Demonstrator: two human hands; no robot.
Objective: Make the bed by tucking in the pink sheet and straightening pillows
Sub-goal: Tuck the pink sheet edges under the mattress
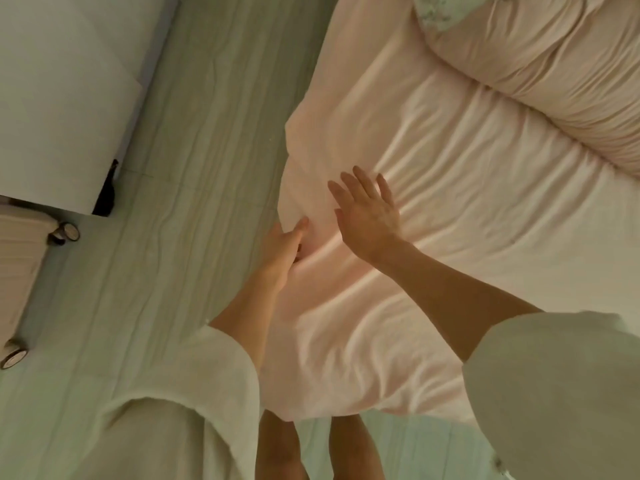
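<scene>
Two hands on the rumpled pink sheet at the bed's near-left corner.

The pink sheet [450,188] covers the bed, creased in long ridges fanning out from the hands. The right hand [369,216] lies flat on it, fingers [353,181] straight and spread, holding nothing. The left hand [284,247], at the sheet's left edge, curls its fingers into a fold of the cloth. Pink pillows [540,64] lie far right.

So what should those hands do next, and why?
Probably sweep the right hand, lying flat with fingers spread, outward across the pink sheet: ridges fan out from it, while the left hand grips the sheet at the bed's edge.
</scene>
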